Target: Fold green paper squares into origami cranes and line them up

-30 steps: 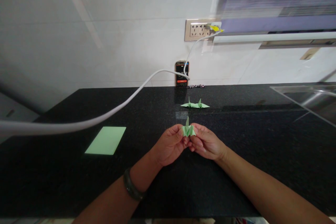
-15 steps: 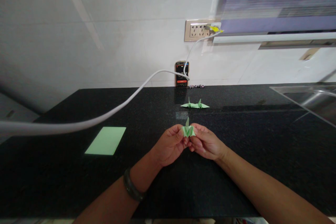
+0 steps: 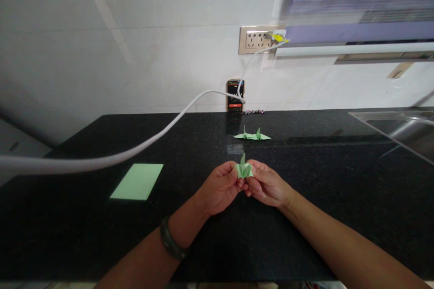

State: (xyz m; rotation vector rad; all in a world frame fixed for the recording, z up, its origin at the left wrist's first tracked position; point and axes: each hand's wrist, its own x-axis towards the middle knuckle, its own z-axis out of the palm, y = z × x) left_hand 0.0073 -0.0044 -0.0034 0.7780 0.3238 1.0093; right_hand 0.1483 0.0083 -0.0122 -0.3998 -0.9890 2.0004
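Paper bird, folded, green: held up between both hands over the black counter, one point upright. Step in hand, as judged: shaping the folds. Next move, as judged, calls for light, even pressure from either side, sparing the thin creases. Left hand, dark bracelet above the wrist: narrow pinch, thumb uppermost, on the bird's left side. Right hand, bare-wristed: matching narrow pinch on the right side; lower fingers near the left's, contact unclear. Finished-looking birds, two, green, side by side: on the counter just beyond the hands. Flat paper, green: on the counter, left, well apart. Phone, upright, screen lit: at the wall.
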